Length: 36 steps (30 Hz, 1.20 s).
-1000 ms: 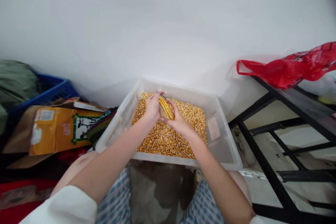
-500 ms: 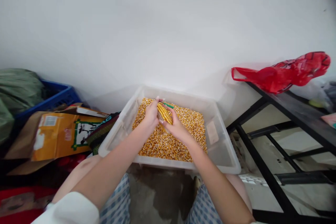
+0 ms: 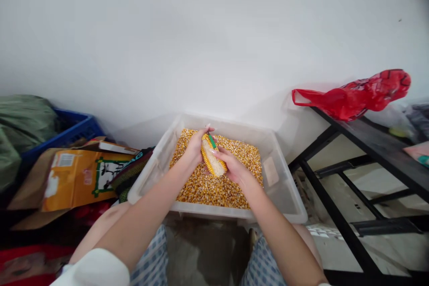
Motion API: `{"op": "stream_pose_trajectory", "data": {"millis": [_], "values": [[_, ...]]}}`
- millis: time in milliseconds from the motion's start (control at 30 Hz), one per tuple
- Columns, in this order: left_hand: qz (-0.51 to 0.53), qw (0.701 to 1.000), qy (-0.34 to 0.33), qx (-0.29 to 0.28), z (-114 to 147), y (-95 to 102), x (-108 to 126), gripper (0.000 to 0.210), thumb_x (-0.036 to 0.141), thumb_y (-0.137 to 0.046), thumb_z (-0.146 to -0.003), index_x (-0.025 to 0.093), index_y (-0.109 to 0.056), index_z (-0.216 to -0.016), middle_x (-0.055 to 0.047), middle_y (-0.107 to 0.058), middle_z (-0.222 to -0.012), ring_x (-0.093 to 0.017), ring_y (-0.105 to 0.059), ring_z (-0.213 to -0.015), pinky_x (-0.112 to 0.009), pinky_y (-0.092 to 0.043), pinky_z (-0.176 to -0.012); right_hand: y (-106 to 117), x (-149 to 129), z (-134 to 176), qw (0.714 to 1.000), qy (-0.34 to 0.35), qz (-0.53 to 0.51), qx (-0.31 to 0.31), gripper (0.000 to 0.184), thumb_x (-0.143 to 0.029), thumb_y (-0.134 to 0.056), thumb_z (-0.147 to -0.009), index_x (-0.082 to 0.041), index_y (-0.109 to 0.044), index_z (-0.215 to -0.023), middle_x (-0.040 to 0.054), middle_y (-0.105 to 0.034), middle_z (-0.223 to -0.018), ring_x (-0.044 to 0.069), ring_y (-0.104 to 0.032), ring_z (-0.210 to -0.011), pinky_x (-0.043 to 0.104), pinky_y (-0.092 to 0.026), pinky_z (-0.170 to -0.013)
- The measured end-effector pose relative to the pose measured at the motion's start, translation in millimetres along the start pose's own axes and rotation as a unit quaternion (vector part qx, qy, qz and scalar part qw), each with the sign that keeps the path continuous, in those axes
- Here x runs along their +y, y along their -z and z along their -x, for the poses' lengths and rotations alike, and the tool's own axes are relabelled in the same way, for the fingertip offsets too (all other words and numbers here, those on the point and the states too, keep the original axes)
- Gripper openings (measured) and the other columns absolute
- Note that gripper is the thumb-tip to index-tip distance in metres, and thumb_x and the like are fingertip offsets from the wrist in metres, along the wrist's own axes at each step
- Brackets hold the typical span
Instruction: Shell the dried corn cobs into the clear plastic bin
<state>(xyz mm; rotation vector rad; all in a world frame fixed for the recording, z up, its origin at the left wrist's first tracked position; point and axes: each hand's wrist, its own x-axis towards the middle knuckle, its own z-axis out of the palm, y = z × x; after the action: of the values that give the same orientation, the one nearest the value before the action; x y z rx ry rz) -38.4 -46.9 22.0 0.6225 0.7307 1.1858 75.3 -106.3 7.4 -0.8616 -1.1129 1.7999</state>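
An ear of corn (image 3: 214, 163) is held between my two hands above a bin of loose kernels. A pale strip, bare of kernels, runs along its upper face, with yellow rows on both sides. My left hand (image 3: 197, 143) is closed around the far left end of the ear. My right hand (image 3: 233, 163) grips its right side, thumb across the top. A green-handled tool (image 3: 212, 141) lies along the ear's far end between the hands; which hand bears it I cannot tell. Below, corn kernels (image 3: 214, 192) cover the bottom of the clear plastic bin (image 3: 284, 187).
Left of the bin are a yellow cardboard box (image 3: 75, 176), a dark mesh bag (image 3: 129, 174) and a blue crate (image 3: 77, 127). On the right, a red plastic bag (image 3: 351, 96) lies on a black metal frame (image 3: 321, 196). A white wall (image 3: 214, 44) stands behind.
The ear has been turned, so its bare strip now faces up where full yellow rows showed before. The green tool has swung from behind the ear to lie along it.
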Motion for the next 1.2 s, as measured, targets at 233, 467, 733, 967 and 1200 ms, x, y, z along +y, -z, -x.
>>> {"op": "stream_pose_trajectory", "data": {"millis": [233, 467, 733, 967, 1200], "values": [[-0.035, 0.999, -0.025, 0.018, 1, -3.3, -3, 0.035, 0.048, -0.058, -0.065, 0.019, -0.056, -0.082, 0.003, -0.051, -0.049, -0.012, -0.049, -0.04, -0.023, -0.038, -0.041, -2, 9, -5, 0.999, 0.014, 0.028, 0.039, 0.055, -0.039, -0.061, -0.068, -0.026, -0.038, -0.117, 0.0034, -0.057, -0.102, 0.015, -0.059, -0.073, 0.029, -0.052, -0.06], [-0.012, 0.994, -0.106, -0.003, -5, -2.8, -14, 0.033, 0.048, -0.059, -0.065, 0.017, -0.053, -0.076, 0.001, -0.055, -0.057, -0.01, -0.053, -0.047, -0.021, -0.042, -0.046, -2, 8, -8, 0.997, 0.04, 0.014, 0.067, 0.047, -0.039, -0.058, -0.071, -0.025, -0.044, -0.113, 0.0029, -0.057, -0.104, 0.016, -0.059, -0.08, 0.03, -0.051, -0.069], [-0.002, 0.997, -0.065, -0.053, -2, -6.3, -13, 0.035, 0.049, -0.058, -0.067, 0.018, -0.051, -0.082, -0.001, -0.059, -0.059, -0.013, -0.057, -0.049, -0.023, -0.044, -0.049, -4, 8, -11, 0.995, 0.049, 0.014, 0.085, 0.046, -0.047, -0.051, -0.074, -0.026, -0.044, -0.115, 0.001, -0.059, -0.103, 0.015, -0.058, -0.087, 0.03, -0.049, -0.074], [-0.015, 0.997, -0.071, -0.023, -6, -6.3, -22, 0.031, 0.045, -0.057, -0.069, 0.018, -0.048, -0.08, 0.0, -0.06, -0.058, -0.015, -0.059, -0.054, -0.026, -0.047, -0.054, -6, 8, -14, 0.988, 0.062, -0.025, 0.142, 0.047, -0.042, -0.059, -0.069, -0.026, -0.046, -0.111, 0.0002, -0.062, -0.092, 0.015, -0.059, -0.076, 0.029, -0.049, -0.066], [-0.011, 0.992, -0.126, -0.016, -8, -9.8, -18, 0.031, 0.048, -0.049, -0.074, 0.018, -0.043, -0.079, -0.001, -0.06, -0.064, -0.014, -0.059, -0.06, -0.027, -0.046, -0.059, -8, 10, -12, 0.985, 0.078, -0.008, 0.152, 0.044, -0.04, -0.063, -0.066, -0.023, -0.052, -0.105, -0.0004, -0.062, -0.087, 0.013, -0.059, -0.071, 0.026, -0.047, -0.069]]}}
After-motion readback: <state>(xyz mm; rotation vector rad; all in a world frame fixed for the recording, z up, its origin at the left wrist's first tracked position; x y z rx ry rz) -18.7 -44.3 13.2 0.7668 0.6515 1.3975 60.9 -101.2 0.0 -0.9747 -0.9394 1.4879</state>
